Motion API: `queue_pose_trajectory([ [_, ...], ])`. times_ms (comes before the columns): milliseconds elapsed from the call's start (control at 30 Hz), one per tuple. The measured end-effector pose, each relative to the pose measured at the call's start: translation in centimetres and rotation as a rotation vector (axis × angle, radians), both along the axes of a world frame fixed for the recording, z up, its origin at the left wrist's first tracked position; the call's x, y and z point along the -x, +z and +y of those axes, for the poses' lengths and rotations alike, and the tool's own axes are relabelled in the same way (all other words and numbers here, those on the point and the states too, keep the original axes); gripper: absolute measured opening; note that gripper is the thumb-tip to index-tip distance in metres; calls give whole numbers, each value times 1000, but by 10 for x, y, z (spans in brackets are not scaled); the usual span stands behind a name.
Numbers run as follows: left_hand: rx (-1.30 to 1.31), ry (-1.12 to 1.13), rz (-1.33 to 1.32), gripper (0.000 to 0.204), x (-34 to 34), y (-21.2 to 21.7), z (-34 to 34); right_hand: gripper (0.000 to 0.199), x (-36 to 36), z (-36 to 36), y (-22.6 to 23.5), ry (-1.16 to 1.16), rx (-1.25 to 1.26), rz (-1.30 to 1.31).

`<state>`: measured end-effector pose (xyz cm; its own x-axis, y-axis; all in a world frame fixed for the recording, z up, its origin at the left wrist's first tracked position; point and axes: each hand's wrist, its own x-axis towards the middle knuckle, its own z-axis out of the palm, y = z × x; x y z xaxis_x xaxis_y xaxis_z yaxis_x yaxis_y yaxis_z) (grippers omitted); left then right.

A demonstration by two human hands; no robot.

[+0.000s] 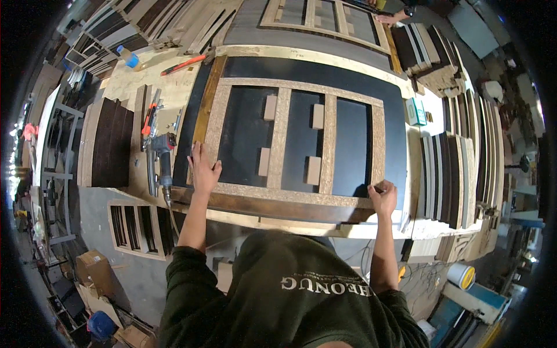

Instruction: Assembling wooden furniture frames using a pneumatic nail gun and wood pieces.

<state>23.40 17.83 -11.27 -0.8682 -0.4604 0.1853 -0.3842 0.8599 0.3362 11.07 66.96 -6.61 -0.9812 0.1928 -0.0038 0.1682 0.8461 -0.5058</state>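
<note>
A wooden frame (282,139) with two inner uprights lies on a dark panel (249,68) on the workbench. Small wood blocks (314,170) sit against the uprights. Over the frame's near left corner lies my left hand (204,169), fingers stretched out and thumb apart. At the near right corner, the bent fingers of my right hand (383,198) pinch the frame's edge. A dark brown wood strip (255,205) runs along the frame's near side, and a yellowish strip (209,107) along its left. The right fingertips are partly hidden.
Left of the panel lie a pneumatic nail gun (165,155) and an orange-handled tool (184,64). Stacked boards stand at left (110,142) and right (447,178). A small green box (416,111) sits at right. Across the bench, another person's hand (392,19) touches a second frame (342,33).
</note>
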Motion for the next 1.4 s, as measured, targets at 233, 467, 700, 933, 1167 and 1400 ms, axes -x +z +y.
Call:
queue_pose_trajectory([
  [233, 51, 4, -73, 80, -16, -13, -6, 44, 6, 25, -26, 100, 106, -2],
  [467, 39, 154, -162, 78, -8, 15, 18, 58, 18, 28, -35, 67, 337, 15],
  [700, 72, 112, 31, 68, -30, 1, 13, 61, 27, -32, -5, 357, 178, 337],
  [933, 24, 261, 180, 49, -75, 39, -84, 69, -44, -204, 13, 863, 298, 249],
  [1167, -162, 388, -65, 70, -61, 11, -130, 92, -77, -352, -3, 1320, -58, -42],
  [1400, -358, 267, 285, 57, -89, 20, -165, 97, -77, -366, 1, 1322, -115, -137],
])
